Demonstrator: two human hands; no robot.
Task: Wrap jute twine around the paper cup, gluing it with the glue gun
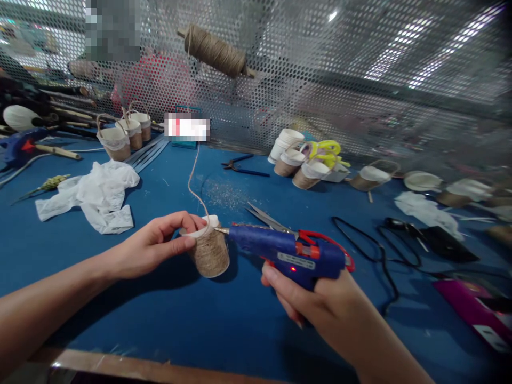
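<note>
At centre frame, over the blue worktop (160, 320), a left hand (160, 240) extended from lower left pinches its fingers shut on a tapered white cup (213, 257) wrapped in rough twine, while a right hand (324, 298) from lower right curls its fingers around a smooth plastic glue gun (268, 242).

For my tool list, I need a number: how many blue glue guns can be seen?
2. The first glue gun is in the right hand; the second glue gun is at the picture's left edge. More could be hidden.
</note>
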